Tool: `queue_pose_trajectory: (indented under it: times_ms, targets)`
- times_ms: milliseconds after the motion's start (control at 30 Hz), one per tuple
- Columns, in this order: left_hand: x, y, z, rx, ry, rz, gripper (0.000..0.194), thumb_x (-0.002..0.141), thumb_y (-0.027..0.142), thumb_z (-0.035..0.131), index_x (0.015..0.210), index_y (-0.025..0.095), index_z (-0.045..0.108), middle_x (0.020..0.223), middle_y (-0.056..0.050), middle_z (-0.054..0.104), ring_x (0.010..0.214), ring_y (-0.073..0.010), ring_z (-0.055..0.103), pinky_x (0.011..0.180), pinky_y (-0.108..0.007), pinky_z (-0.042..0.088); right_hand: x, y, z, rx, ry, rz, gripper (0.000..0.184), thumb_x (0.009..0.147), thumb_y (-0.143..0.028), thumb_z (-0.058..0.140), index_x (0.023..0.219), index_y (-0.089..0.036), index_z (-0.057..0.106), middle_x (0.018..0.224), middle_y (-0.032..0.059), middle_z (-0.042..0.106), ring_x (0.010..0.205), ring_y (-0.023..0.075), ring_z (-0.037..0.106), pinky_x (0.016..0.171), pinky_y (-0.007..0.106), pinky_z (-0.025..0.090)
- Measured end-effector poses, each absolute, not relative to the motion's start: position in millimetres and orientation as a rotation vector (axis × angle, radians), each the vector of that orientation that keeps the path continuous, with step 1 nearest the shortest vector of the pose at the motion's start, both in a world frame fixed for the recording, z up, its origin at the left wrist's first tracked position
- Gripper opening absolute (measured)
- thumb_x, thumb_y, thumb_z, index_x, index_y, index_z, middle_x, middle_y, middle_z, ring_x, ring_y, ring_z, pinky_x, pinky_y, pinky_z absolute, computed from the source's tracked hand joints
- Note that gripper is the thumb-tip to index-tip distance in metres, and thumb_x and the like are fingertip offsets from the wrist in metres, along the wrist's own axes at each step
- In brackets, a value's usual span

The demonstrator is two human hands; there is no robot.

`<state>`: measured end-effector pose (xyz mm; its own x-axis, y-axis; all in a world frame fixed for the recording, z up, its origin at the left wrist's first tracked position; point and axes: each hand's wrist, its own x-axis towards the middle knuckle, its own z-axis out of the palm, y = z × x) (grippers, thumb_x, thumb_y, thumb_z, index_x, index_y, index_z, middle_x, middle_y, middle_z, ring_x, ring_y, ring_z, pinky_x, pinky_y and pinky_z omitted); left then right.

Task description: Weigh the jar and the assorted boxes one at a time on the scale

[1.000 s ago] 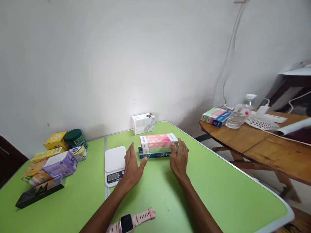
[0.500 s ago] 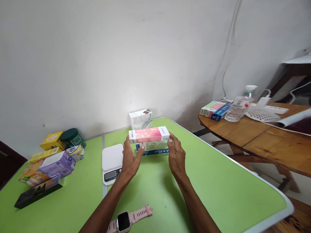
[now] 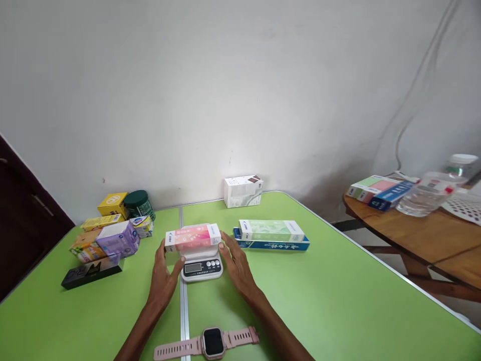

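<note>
A long pink and white toothpaste box [image 3: 193, 237] is held level between my two hands, over the white digital scale [image 3: 203, 268]. My left hand [image 3: 164, 279] grips its left end and my right hand [image 3: 237, 264] its right end. The box hides most of the scale's plate, and I cannot tell whether it touches it. The scale's display and buttons show in front. Right of my hands, a green and white box [image 3: 271, 230] lies on top of a blue box [image 3: 270, 244]. A pink-strapped smartwatch [image 3: 213, 343] lies nearest me.
A white box [image 3: 243, 191] stands by the wall. On the left are yellow boxes [image 3: 113, 204], a dark green tub [image 3: 139, 204], a purple package [image 3: 117, 237] and a black box [image 3: 92, 271]. A wooden table [image 3: 406, 235] at right bears boxes and a plastic bottle [image 3: 424, 194].
Both hands have carried the pink box leftward, from above the green and blue boxes to over the scale. The camera view has also shifted left.
</note>
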<state>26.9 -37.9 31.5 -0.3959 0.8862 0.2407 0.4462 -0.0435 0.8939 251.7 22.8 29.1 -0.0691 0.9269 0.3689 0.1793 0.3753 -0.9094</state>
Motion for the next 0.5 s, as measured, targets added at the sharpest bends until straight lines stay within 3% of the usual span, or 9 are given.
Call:
queue_pose_trajectory:
  times_ms: [267,500]
  targets:
    - [21.2,-48.1,15.2,1.352,1.773,1.400,0.089,0.091,0.063,0.061,0.161,0.019,0.028,0.168,-0.019,0.034,0.155,-0.0338,0.036,0.129,-0.055,0.027,253.7,28.6,7.1,-1.171,-1.419,0.941,0.075,0.098,-0.073,0.043,0.145,-0.017,0.062,0.150,0.0174,0.060,0.146,0.0353,0.050,0.123,0.058,0.036]
    - [2.1,-41.3,5.0,1.143,1.640,1.518,0.090,0.090,0.068,0.060,0.159,0.021,0.028,0.165,-0.024,0.037,0.148,-0.0359,0.048,0.121,-0.057,0.040,255.9,33.2,-8.7,-1.196,-1.375,0.983,0.075,0.098,-0.075,0.041,0.135,-0.016,0.068,0.149,0.0182,0.061,0.144,0.0344,0.052,0.123,0.059,0.035]
